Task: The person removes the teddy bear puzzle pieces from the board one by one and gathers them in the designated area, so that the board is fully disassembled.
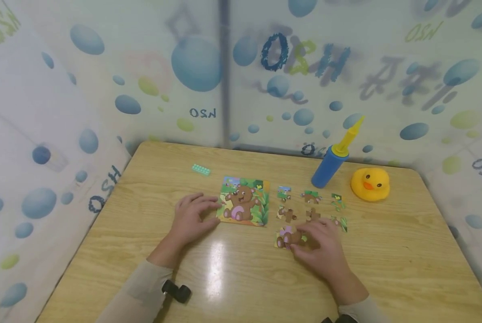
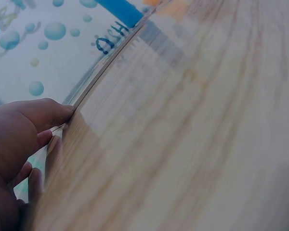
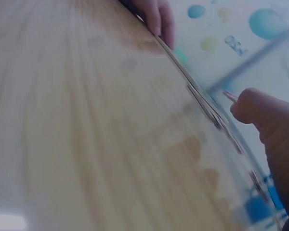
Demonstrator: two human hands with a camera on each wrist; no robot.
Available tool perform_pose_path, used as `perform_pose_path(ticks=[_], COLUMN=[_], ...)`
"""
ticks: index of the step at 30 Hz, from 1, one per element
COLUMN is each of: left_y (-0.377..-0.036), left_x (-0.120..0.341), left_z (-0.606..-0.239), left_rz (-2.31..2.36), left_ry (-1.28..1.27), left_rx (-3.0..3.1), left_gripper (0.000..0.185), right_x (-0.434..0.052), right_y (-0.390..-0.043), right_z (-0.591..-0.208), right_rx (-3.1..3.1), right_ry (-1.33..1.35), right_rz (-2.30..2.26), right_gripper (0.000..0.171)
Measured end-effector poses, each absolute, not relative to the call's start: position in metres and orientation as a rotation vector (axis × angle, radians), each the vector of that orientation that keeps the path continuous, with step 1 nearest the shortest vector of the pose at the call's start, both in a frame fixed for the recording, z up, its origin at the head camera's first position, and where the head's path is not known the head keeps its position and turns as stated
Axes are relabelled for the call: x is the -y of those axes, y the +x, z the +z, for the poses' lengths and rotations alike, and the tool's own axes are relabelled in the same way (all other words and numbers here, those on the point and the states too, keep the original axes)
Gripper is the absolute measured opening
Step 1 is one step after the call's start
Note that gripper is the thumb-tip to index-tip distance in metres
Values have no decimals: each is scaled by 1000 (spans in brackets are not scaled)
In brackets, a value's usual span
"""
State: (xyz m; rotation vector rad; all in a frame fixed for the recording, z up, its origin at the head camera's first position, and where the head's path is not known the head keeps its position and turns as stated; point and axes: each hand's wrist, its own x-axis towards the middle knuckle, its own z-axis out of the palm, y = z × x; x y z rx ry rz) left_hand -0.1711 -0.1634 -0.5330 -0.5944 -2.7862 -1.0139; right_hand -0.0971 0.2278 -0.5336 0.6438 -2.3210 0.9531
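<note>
A square bear picture board [image 1: 243,202] lies flat on the wooden table. At its left edge rests my left hand [image 1: 192,217], fingers loosely extended and fingertips right at the board. Several loose jigsaw pieces [image 1: 286,214] are spread in rows to the right of the board. My right hand [image 1: 322,246] is over the front of these rows, pinching a jigsaw piece [image 1: 290,235] with the bear's purple belly and feet. In the right wrist view that piece [image 3: 229,96] shows edge-on at the thumb tip, raised from the table.
Behind the pieces a blue and yellow hand pump [image 1: 330,163] stands upright. A yellow rubber duck [image 1: 370,185] sits to its right. A small mint-green toy brick [image 1: 201,169] lies behind the board. Bubble-patterned curtains [image 1: 152,58] border the table [image 1: 241,287] at the back and sides.
</note>
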Motion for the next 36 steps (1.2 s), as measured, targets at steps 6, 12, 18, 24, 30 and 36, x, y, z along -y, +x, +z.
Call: perform_pose_path(ticks=[6,12,18,24,30,36], left_y=[-170,-170,-169,-169,-170,-170], left_x=[164,162,160,162,164,164], left_z=[-533,-531,-530,-530,-530,-530], left_rz=[-1003,-1013,-1016,-1002,-989,-995], left_ry=[-585,-590,-592,-602,-589,-588], left_rx=[2802,2805,2810,2798,2792,2815], left_gripper=[40,40,40,39,39,39], right_x=[-264,-282,-282,-281,-271,-248], right_y=[-86,-80,-76,-77,-88,-105], right_z=[-537,-536,-534,-538,-538,-536], right_rx=[2390,2485,2593,2701,2630,2494], right_ry=[542,489,403,330,360,456], right_rz=[904,929,929,832,713,649], right_gripper=[42,46,45,51,52,47])
